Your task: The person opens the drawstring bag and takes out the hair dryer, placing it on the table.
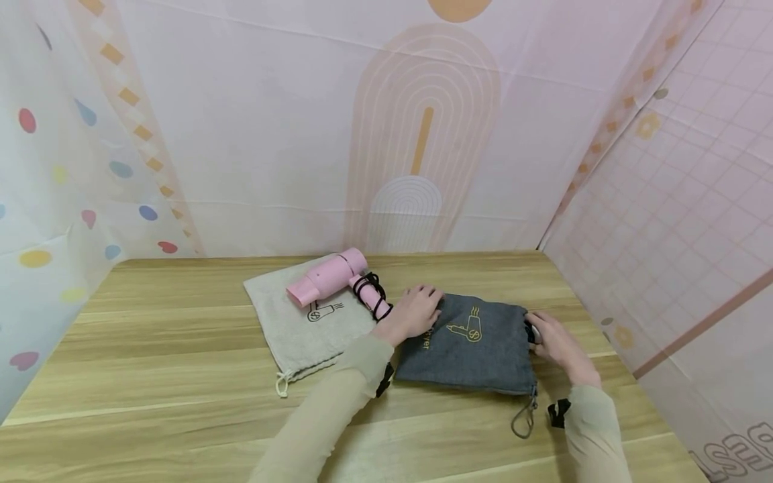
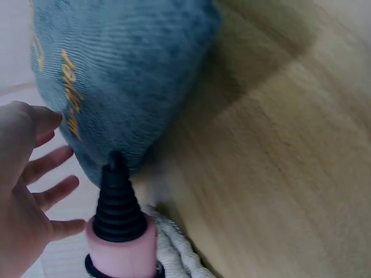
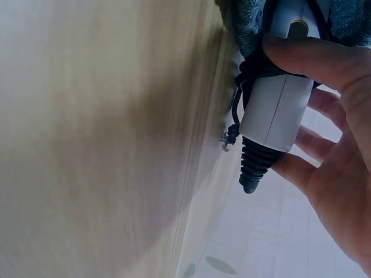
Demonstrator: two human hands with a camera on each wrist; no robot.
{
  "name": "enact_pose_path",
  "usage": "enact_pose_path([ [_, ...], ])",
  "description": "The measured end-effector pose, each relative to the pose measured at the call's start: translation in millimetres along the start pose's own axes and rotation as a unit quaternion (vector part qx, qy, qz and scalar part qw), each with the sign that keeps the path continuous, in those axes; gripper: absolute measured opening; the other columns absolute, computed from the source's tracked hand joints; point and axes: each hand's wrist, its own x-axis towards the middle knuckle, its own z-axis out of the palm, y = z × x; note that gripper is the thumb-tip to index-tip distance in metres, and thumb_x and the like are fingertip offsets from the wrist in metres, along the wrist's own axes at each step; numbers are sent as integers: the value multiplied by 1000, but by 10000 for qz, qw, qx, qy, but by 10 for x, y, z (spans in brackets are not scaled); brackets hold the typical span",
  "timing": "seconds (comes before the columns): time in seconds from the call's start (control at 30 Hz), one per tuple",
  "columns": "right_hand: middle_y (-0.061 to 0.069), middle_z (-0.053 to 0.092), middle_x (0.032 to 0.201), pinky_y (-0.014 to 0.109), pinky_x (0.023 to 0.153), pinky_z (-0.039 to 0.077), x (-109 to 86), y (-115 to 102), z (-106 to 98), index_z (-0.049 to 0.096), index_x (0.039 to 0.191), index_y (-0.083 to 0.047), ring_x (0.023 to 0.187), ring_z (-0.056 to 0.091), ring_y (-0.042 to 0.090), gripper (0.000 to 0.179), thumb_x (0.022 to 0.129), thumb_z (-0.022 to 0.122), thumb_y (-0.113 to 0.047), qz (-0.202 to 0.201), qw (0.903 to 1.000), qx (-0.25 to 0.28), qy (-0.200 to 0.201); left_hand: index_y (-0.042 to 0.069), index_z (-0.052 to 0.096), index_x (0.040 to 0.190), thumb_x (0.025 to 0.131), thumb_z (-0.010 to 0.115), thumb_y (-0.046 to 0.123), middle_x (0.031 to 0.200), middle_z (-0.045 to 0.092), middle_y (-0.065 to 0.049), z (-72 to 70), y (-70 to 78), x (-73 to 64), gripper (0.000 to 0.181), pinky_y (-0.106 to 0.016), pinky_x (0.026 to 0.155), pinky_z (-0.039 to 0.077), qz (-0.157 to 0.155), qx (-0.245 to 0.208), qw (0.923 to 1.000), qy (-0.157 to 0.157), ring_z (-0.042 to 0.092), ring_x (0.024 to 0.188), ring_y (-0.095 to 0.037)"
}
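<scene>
A dark grey-blue drawstring bag [image 1: 498, 359] with a yellow hair dryer print lies on the table, its mouth to the right. The handle of a white hair dryer [image 3: 277, 113], wound with black cord, sticks out of that mouth; the rest is hidden inside. My right hand [image 1: 557, 343] grips this handle, thumb on one side and fingers on the other. At the bag's closed left end rests my left hand [image 1: 415, 312], its fingers spread and touching the cloth. A pink hair dryer [image 1: 331, 276] is beside that hand, black cord wrapped round its handle.
Beneath the pink dryer a light grey drawstring bag [image 1: 274, 302] lies flat, its white cord loop [image 1: 282, 385] toward the front. The dark bag's cord [image 1: 524, 424] trails on the wooden table [image 1: 151, 376]. Printed cloth walls [image 1: 272, 134] stand behind and at both sides.
</scene>
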Motion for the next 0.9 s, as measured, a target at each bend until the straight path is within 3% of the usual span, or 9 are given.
enact_pose_path([
  [0.17, 28, 57, 119, 52, 85, 51, -9, 2, 19, 53, 124, 11, 105, 58, 44, 52, 75, 70, 8, -101, 9999, 15, 107, 18, 45, 138, 99, 49, 24, 138, 52, -6, 60, -26, 27, 40, -59, 105, 36, -380, 195, 9986, -308, 43, 133, -28],
  [0.27, 28, 57, 118, 52, 84, 51, -12, -3, 23, 54, 123, 11, 104, 58, 44, 51, 75, 71, 6, -129, 9998, 39, 148, 19, 45, 138, 98, 50, 20, 139, 52, -5, 101, -49, 41, 40, -64, 108, 29, -505, 344, 9976, -340, 42, 134, -28],
  [0.5, 29, 57, 120, 53, 85, 51, -2, -16, 22, 54, 123, 9, 107, 58, 45, 51, 76, 73, 2, -6, 9999, 16, 114, 18, 57, 127, 96, 53, 11, 128, 59, -4, 148, -96, 47, 32, -66, 107, 28, -410, 764, 9962, -108, 50, 122, -25],
  [0.83, 28, 56, 124, 54, 80, 52, -30, 26, -14, 54, 125, 7, 106, 58, 46, 54, 76, 74, -3, 122, 9999, -59, 81, 19, 58, 126, 96, 53, 9, 125, 60, -6, 139, -119, 62, 32, -63, 107, 31, -496, 1140, 9922, -71, 51, 120, -26],
  [0.9, 26, 58, 123, 55, 78, 52, -48, 54, -21, 55, 125, 4, 104, 60, 45, 53, 76, 75, -4, 104, 9999, -23, 127, 21, 58, 125, 95, 54, 7, 124, 60, -5, 225, -155, 90, 33, -65, 108, 28, -499, 1202, 9915, 18, 50, 120, -26],
])
